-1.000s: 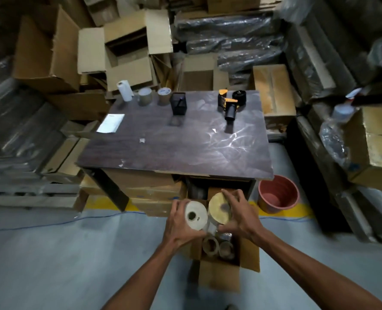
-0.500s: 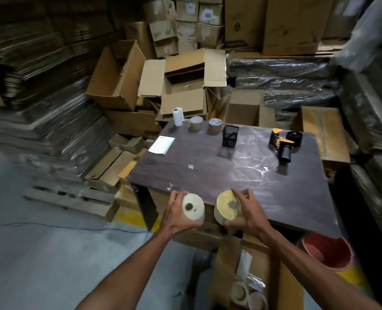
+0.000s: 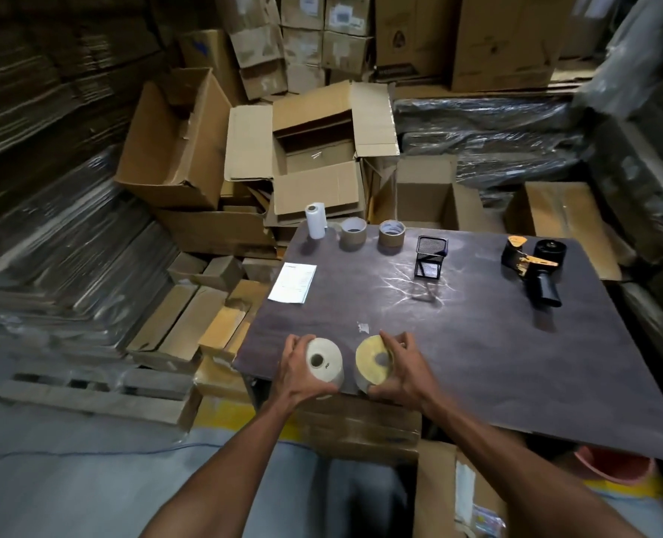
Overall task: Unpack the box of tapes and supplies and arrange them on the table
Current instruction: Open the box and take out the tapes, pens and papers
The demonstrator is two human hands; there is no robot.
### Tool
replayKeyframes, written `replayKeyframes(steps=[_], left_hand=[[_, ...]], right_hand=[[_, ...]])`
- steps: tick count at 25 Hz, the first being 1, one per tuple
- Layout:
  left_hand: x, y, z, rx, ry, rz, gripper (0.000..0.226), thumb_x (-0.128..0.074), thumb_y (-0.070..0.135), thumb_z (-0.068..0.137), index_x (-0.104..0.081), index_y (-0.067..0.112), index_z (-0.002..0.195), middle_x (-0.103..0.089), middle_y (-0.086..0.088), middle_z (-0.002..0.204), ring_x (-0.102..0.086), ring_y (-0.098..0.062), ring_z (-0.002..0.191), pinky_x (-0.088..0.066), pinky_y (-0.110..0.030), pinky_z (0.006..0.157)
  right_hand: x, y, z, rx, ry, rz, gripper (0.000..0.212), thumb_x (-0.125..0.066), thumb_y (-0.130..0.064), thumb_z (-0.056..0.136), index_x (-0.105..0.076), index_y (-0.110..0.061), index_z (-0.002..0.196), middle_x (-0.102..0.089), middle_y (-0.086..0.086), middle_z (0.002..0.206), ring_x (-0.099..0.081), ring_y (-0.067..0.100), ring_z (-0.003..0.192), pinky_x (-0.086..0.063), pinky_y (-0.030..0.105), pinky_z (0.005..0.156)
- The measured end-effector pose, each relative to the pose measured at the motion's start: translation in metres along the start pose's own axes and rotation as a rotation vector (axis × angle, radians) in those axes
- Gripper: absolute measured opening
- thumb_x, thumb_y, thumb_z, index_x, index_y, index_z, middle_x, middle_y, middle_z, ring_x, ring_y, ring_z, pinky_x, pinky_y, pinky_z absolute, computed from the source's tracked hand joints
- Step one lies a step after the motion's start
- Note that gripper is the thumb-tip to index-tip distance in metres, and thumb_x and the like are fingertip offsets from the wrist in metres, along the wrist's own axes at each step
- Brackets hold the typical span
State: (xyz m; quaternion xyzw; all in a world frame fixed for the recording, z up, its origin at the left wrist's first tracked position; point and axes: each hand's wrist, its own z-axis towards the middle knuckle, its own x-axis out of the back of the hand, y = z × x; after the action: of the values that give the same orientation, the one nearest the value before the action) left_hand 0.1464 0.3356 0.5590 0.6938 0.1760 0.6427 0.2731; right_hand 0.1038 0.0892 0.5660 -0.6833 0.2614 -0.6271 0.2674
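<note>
My left hand (image 3: pixel 297 372) grips a white roll (image 3: pixel 324 363) and my right hand (image 3: pixel 401 368) grips a yellowish roll (image 3: pixel 372 363). Both rolls are at the near left edge of the dark table (image 3: pixel 477 343), close together. The open cardboard box (image 3: pixel 450 495) stands on the floor below the table's front edge, at my lower right. On the far side of the table stand a small white roll (image 3: pixel 316 220), two brown tape rolls (image 3: pixel 353 233) (image 3: pixel 391 233), a black mesh holder (image 3: pixel 430 257) and a tape dispenser (image 3: pixel 533 264).
A white paper sheet (image 3: pixel 293 283) lies at the table's left edge. Open and flattened cardboard boxes (image 3: pixel 314 149) pile behind and left of the table. A pink bucket (image 3: pixel 617 465) sits under the right front corner. Wrapped stacks line the right side.
Both hands lifted the two rolls from above the box on the floor up and forward to the table's near left edge. My view rose from the box to the table.
</note>
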Motion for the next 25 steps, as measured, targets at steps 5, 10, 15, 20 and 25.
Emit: replayKeyframes(steps=[5,10,15,20,25], left_hand=[[-0.002,-0.021,0.041,-0.021,-0.028,-0.023,0.103,-0.087,0.050,0.039,-0.046,0.024,0.129,-0.039,0.002,0.119,-0.050,-0.020,0.105,-0.052,-0.031,0.081],[-0.008,-0.029,0.062,0.005,-0.052,0.008,0.112,-0.079,0.060,0.032,-0.043,0.027,0.133,-0.036,0.004,0.119,-0.053,-0.023,0.102,-0.056,-0.041,0.080],[-0.012,-0.036,0.066,0.060,-0.077,-0.007,0.113,-0.078,0.058,0.032,-0.042,0.027,0.135,-0.036,0.003,0.124,-0.052,-0.024,0.106,-0.056,-0.041,0.082],[-0.011,-0.041,0.069,0.048,-0.115,-0.003,0.115,-0.079,0.058,0.034,-0.041,0.027,0.138,-0.035,0.002,0.126,-0.051,-0.023,0.109,-0.055,-0.038,0.084],[-0.014,-0.040,0.066,0.037,-0.108,-0.008,0.113,-0.090,0.042,0.050,-0.035,0.023,0.148,-0.036,-0.001,0.133,-0.049,-0.024,0.118,-0.051,-0.035,0.088]], right_hand=[[-0.022,-0.013,0.046,-0.011,-0.007,-0.051,0.114,-0.088,-0.052,0.050,-0.036,-0.028,0.149,-0.036,-0.004,0.119,-0.054,0.019,0.103,-0.051,0.026,0.083],[-0.035,-0.017,0.067,-0.073,-0.035,-0.073,0.121,-0.085,-0.054,0.040,-0.037,-0.025,0.147,-0.036,-0.004,0.119,-0.053,0.019,0.102,-0.054,0.035,0.086],[-0.043,-0.007,0.067,-0.118,-0.048,-0.051,0.124,-0.083,-0.056,0.036,-0.036,-0.028,0.147,-0.040,-0.005,0.116,-0.056,0.018,0.100,-0.056,0.036,0.085],[-0.049,0.001,0.057,-0.151,-0.035,-0.070,0.114,-0.088,-0.052,0.045,-0.037,-0.033,0.145,-0.034,-0.005,0.119,-0.052,0.019,0.103,-0.055,0.032,0.087],[-0.047,-0.001,0.058,-0.159,-0.061,-0.084,0.114,-0.090,-0.048,0.046,-0.036,-0.030,0.145,-0.035,-0.001,0.124,-0.048,0.021,0.108,-0.054,0.034,0.088]])
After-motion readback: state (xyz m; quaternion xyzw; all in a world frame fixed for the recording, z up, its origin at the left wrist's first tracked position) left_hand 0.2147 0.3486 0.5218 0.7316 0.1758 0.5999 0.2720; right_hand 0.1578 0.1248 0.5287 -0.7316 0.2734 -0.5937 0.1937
